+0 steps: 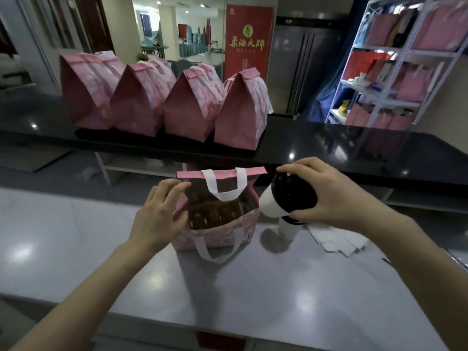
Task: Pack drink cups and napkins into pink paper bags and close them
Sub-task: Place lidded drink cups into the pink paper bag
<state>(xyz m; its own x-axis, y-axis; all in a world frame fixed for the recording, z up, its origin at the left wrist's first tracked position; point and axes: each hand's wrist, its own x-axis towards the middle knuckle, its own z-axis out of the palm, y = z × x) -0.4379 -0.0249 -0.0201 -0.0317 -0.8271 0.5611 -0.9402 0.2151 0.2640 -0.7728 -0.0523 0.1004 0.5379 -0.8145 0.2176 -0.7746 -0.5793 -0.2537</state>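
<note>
As cup [291, 195] tilts, right hand [336, 196] grips.

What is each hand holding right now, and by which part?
The right hand grips a white drink cup around its black lid end. The left hand holds nothing; its spread fingers rest on the left edge of the open pink bag.

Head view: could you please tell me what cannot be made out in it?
All in the head view.
The open pink bag is dark inside, so its contents are unclear.
The second cup is mostly hidden behind the held cup and right hand.
The napkins are partly covered by the right forearm; count unknown.
Paper hides what the closed bags hold.
</note>
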